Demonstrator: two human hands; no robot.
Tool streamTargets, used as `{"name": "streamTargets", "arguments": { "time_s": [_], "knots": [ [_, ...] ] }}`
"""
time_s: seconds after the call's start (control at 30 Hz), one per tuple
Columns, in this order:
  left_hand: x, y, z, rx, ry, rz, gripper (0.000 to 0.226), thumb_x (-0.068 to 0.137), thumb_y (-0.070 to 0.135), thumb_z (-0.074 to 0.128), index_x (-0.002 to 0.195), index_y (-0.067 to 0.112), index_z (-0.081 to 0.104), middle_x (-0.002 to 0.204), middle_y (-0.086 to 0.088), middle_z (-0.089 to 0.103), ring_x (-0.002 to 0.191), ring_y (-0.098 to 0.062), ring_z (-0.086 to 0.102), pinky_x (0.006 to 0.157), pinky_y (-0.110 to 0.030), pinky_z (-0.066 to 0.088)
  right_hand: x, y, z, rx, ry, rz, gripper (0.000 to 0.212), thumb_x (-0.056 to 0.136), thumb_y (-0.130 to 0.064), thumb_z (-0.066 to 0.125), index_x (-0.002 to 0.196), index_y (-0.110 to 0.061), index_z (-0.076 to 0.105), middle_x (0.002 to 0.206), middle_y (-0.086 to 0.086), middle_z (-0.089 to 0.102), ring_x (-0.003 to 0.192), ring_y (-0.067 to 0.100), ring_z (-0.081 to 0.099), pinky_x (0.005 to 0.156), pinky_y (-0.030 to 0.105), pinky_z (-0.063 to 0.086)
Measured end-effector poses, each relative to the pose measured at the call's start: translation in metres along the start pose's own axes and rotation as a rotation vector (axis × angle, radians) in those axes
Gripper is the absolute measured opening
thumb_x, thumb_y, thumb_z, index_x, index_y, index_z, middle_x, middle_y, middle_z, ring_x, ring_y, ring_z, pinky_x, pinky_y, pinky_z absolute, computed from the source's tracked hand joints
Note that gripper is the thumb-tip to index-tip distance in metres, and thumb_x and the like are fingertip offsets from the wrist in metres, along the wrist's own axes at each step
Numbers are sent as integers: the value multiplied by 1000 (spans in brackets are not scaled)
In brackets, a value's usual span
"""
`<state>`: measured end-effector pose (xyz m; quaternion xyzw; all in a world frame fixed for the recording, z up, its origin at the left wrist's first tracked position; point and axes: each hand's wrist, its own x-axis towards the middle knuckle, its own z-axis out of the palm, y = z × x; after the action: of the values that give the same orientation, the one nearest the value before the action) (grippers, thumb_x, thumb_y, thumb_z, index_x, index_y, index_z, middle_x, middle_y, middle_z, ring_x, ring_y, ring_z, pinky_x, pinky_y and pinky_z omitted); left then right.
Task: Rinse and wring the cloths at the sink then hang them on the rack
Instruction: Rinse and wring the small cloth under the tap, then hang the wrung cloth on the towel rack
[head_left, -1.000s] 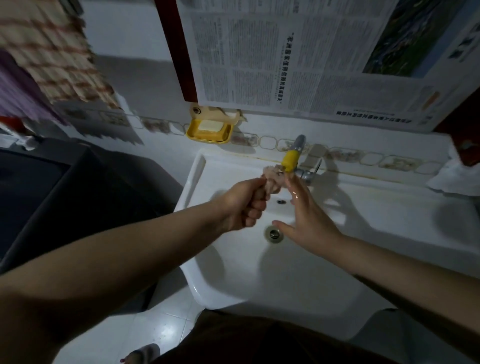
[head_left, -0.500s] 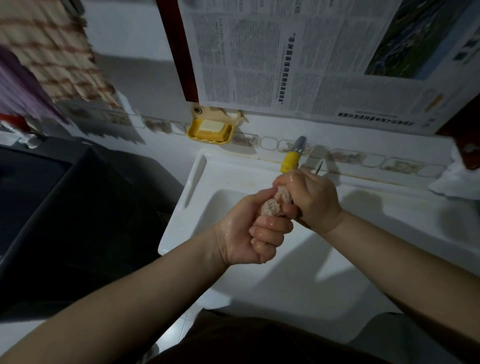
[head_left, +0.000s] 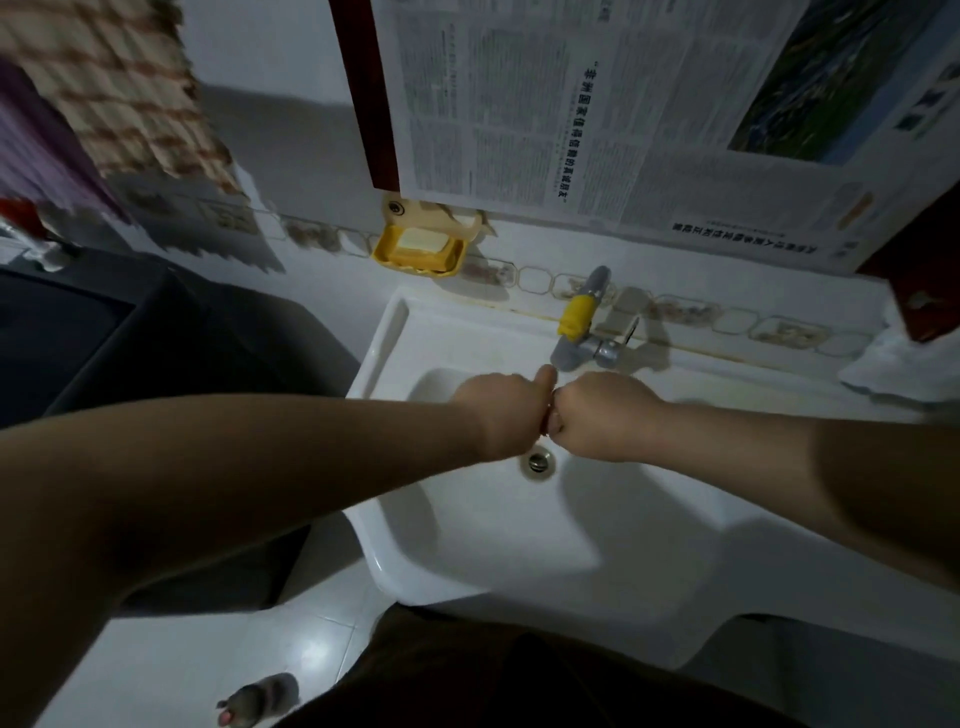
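While both fists meet over the sink (head_left: 457, 561) drain, left hand (head_left: 506, 410) and right hand (head_left: 605, 415) curl tight; cloth (head_left: 545, 427) barely peeks between them, mostly hidden.

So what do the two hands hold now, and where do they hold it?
Left hand and right hand, fists touching, grip something almost hidden between them; cannot tell what.

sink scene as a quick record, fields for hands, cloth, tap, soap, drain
left hand: left hand fisted over the basin, knuckles against the right
right hand: right hand fisted, meeting the left
cloth: hidden inside the fists, only a sliver shows between them
tap: tap with yellow sleeve, just behind the hands
soap: yellow soap dish on the wall
drain: drain uncovered, below the hands
sink: white sink
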<state>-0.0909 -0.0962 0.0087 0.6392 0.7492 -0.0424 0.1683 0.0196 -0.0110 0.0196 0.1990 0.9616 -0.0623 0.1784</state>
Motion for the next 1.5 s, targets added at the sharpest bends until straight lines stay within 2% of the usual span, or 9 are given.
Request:
{"name": "streamTargets", "arguments": {
  "time_s": [0.17, 0.33, 0.63, 0.73, 0.83, 0.93, 1.07, 1.23, 1.5],
  "knots": [
    [17, -17, -11, 355, 248, 308, 42, 99, 27, 36, 137, 11, 29, 89, -11, 66, 74, -34, 62, 57, -32, 33, 0, -5, 0, 824, -19, 188, 32, 83, -8, 58, 56, -14, 43, 52, -2, 43, 44, 7, 41, 48, 25, 33],
    [24, -32, -14, 371, 410, 624, 35, 88, 43, 19, 107, 16, 29, 54, -6, 58, 38, -26, 44, 44, -20, 18, -13, -33, 13, 1577, -132, 453, 29, 85, -9, 54, 63, -19, 36, 47, -1, 26, 37, 11, 19, 42, 17, 13],
    [29, -46, -18, 351, 635, 791, 28, 90, 35, 42, 102, 10, 39, 47, -3, 49, 31, -24, 43, 42, -18, 26, -15, -59, 8, 2099, -239, 493, 40, 90, -15, 46, 57, -24, 25, 41, -7, 17, 33, 7, 14, 32, 15, 10],
    [30, -45, -13, 306, 704, 796, 30, 93, 39, 42, 101, 10, 40, 51, -4, 52, 34, -25, 46, 39, -19, 29, -18, -55, 11, 2029, -204, 474, 35, 90, -15, 49, 61, -23, 31, 45, -6, 22, 35, 8, 18, 33, 17, 13],
    [27, -43, -4, 223, 698, 724, 26, 91, 35, 42, 101, 11, 42, 72, -10, 59, 51, -25, 53, 38, -25, 34, -18, -42, 18, 1444, 12, 406, 15, 88, -24, 59, 78, -21, 49, 61, -2, 43, 48, 11, 38, 43, 21, 27],
    [25, -48, 4, 147, 636, 499, 28, 85, 32, 47, 100, 9, 53, 96, -14, 56, 77, -27, 52, 49, -32, 43, -14, -24, 25, 1087, 173, 324, 35, 86, -42, 63, 106, -18, 47, 93, -4, 57, 84, 13, 56, 70, 30, 42],
    [15, -57, 3, 35, 314, 203, 52, 76, 49, 70, 112, 16, 52, 104, -6, 57, 90, -25, 52, 73, -38, 47, -3, -9, 30, 1037, 254, 266, 35, 90, -29, 62, 122, -18, 56, 106, -4, 62, 96, 13, 59, 81, 27, 44],
    [-4, -73, -10, -368, 19, 6, 60, 71, 60, 73, 114, 25, 49, 91, 8, 61, 77, -14, 62, 74, -33, 51, 13, -13, 22, 1042, 395, 249, 30, 90, -11, 60, 119, -18, 66, 115, -2, 62, 107, 12, 57, 92, 24, 44],
    [-26, -137, -18, -698, 2, 160, 39, 86, 31, 69, 119, 25, 50, 103, 3, 66, 90, -13, 63, 82, -24, 51, 36, -46, -27, 750, 432, 151, 27, 90, -18, 61, 117, -20, 68, 112, 0, 61, 106, 12, 55, 88, 21, 38]
  ]
}}
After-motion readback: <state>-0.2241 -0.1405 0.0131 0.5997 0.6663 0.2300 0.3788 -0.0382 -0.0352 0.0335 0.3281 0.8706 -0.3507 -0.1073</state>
